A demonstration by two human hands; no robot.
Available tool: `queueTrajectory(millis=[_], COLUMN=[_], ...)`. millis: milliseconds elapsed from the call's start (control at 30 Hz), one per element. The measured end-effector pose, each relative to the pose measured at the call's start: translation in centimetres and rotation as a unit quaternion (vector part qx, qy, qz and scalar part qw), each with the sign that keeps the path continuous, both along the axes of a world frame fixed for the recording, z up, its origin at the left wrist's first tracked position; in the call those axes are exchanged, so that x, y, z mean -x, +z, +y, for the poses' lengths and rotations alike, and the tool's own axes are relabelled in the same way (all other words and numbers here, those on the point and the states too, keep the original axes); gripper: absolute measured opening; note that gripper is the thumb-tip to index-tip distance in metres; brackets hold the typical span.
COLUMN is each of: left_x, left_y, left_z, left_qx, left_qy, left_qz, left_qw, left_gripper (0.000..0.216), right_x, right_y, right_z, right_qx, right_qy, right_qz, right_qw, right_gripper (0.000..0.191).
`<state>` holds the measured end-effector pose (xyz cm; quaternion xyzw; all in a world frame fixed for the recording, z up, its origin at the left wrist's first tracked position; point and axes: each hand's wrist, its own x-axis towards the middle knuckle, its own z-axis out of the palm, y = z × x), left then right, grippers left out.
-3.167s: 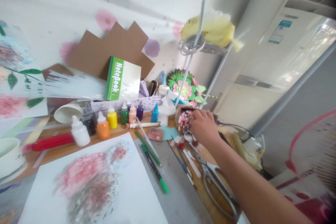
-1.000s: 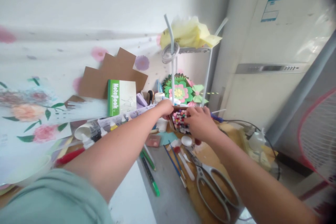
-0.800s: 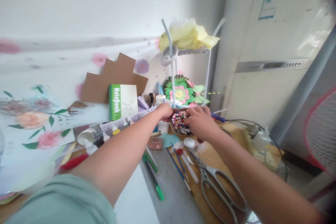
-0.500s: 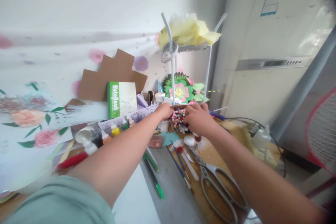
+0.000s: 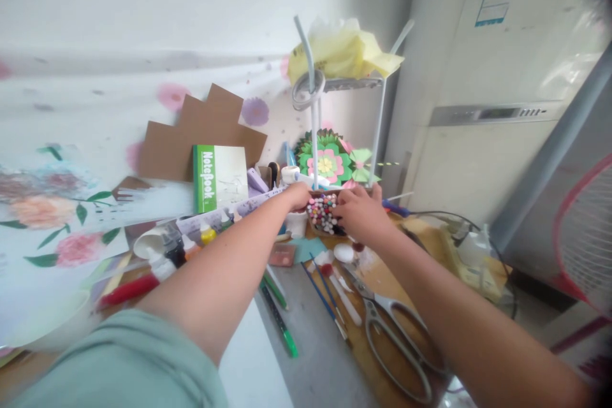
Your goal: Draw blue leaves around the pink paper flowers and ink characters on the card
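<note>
A brown holder packed with coloured marker pens lies tilted toward me at the back of the desk. My left hand grips its left edge with curled fingers. My right hand rests on its right side, fingers bent onto the pen ends. Both forearms reach forward over the desk.
Large grey scissors, thin brushes and a green pen lie near my arms. Paint bottles, a green notebook and cardboard stand at the left. A wire rack with yellow plastic and paper flowers rises behind.
My left arm has come into view and its hand has taken the pen holder's left edge. Over the last second both hands have stayed on the holder.
</note>
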<state>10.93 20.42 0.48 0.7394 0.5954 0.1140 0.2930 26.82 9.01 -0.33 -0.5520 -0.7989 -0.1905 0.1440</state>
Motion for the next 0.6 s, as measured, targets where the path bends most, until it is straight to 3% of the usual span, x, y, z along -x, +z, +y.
queueTrajectory(millis=[200,333,400,500,600], left_x=[0.3,0.5,0.5,0.7,0.6], left_y=[-0.7,-1.4,-1.8,-2.3,-2.5], left_z=[0.2,0.9,1.2,1.5,1.5], left_qx=[-0.002,-0.01,-0.017,-0.033,-0.053], left_qy=[-0.002,0.0,0.002,0.007,0.018], left_qz=[-0.048,-0.075,-0.092,-0.126,-0.179], left_qw=[0.999,0.997,0.996,0.991,0.982], left_gripper=[0.026,0.026,0.025,0.026,0.027], right_x=[0.1,0.3,0.0,-1.3,-3.3], right_y=[-0.4,0.0,1.0,3.3,5.2], right_z=[0.4,-0.1,-0.9,-2.8,-4.8], right_qx=[-0.051,-0.103,-0.128,-0.181,-0.228], right_qy=[0.02,0.039,0.05,0.07,0.122], right_qz=[0.123,0.267,0.353,0.485,0.625], right_qw=[0.991,0.957,0.926,0.853,0.737], right_gripper=[0.017,0.017,0.016,0.023,0.021])
